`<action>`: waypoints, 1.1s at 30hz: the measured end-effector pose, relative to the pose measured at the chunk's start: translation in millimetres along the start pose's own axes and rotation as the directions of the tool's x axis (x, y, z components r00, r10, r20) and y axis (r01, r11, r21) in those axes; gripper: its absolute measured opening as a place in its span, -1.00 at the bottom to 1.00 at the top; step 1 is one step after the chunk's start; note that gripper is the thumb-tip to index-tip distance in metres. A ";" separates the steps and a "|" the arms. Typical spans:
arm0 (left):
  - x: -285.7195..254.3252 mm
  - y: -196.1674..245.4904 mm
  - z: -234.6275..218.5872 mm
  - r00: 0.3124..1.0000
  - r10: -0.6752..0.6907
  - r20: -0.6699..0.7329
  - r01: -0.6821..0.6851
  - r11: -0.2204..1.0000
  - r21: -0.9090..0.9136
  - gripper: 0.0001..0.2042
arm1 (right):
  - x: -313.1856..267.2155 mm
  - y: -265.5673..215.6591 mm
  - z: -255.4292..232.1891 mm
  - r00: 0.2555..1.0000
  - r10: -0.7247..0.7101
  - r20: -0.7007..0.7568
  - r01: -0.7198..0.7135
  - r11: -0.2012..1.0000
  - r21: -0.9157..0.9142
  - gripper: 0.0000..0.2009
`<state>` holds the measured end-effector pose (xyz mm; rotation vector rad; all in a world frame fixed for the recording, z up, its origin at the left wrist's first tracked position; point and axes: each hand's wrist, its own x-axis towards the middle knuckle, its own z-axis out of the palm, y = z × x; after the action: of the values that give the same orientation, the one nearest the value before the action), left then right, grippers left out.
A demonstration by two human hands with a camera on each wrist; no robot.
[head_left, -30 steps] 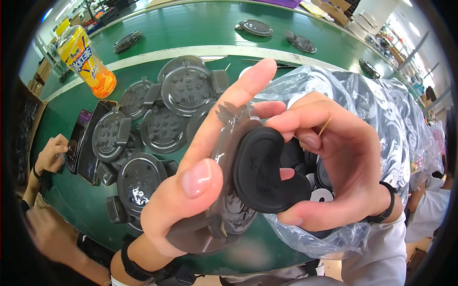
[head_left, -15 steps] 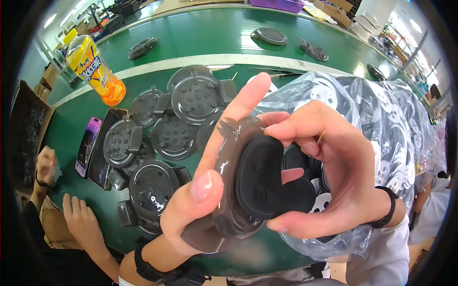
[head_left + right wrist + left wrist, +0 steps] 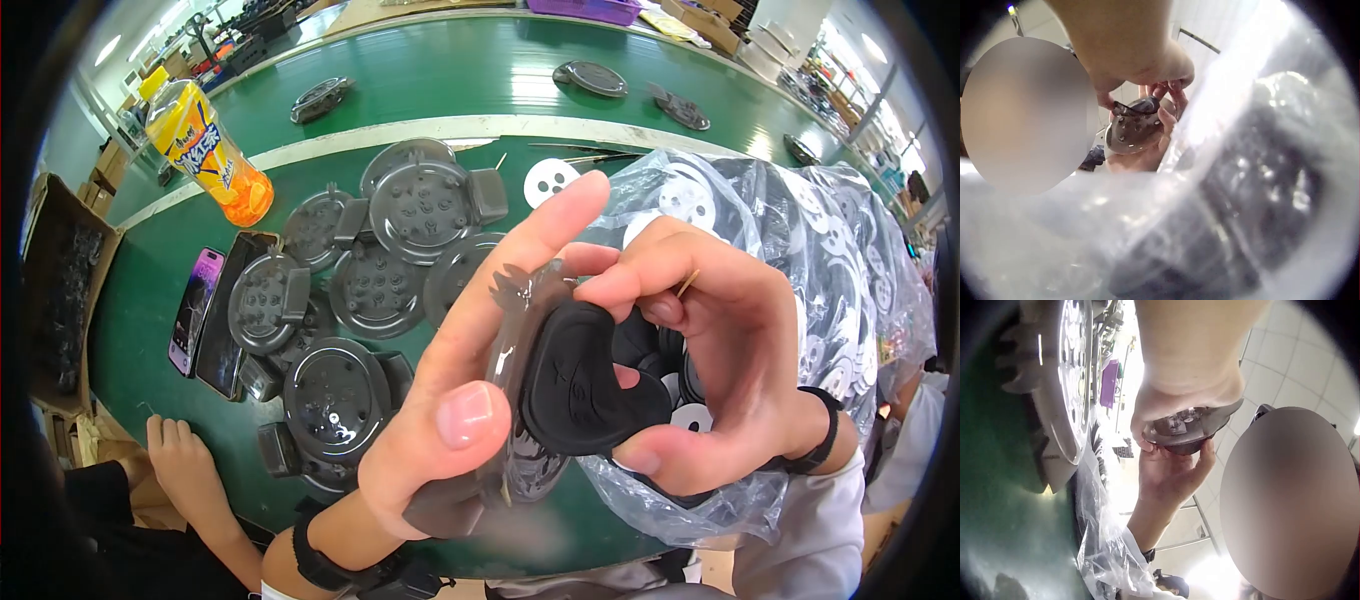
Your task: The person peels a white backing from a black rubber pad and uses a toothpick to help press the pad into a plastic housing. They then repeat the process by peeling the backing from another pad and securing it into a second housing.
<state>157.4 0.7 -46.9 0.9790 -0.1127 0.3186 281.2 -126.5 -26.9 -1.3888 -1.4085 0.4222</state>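
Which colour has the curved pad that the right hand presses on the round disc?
Matte black pad, clearest in the head view; the disc is glossy grey.

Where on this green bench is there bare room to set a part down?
Bare green surface lies beyond the white stripe, between scattered single discs. Another patch sits between the orange bottle and the phone. The disc pile and the plastic bag crowd the near side.

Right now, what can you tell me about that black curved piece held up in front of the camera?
The black curved piece is matte, kidney-shaped and looks like soft rubber, with faint marks on its face. The right hand pinches it between thumb and fingers, pressing it against the grey round disc that the left hand holds upright above the green table.
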 end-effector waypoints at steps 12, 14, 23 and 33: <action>-1.3 -6.2 3.5 0.997 -0.075 -0.005 0.070 0.946 -0.317 -0.03 | 4.1 -8.3 6.8 0.994 -0.106 -0.024 0.095 0.956 -0.279 -0.24; 1.6 -21.1 14.3 0.960 0.276 -0.040 -0.243 0.756 -0.607 -0.12 | 8.2 -10.0 7.6 0.989 -0.148 0.010 0.145 0.955 -0.258 -0.22; 0.6 -10.6 5.1 0.998 0.062 0.028 -0.044 0.905 -0.422 -0.04 | 11.0 -22.8 -0.5 0.982 -0.178 0.067 0.183 0.796 -0.577 -0.14; 11.1 5.7 -11.1 0.993 -0.117 0.029 0.118 0.992 -0.048 -0.01 | 8.1 0.4 -5.7 0.949 -0.277 -0.152 0.207 0.908 -0.363 -0.11</action>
<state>165.6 15.2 -45.9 0.9367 -0.0855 0.1941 288.2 -121.6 -21.7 -1.4583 -1.5101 -0.1346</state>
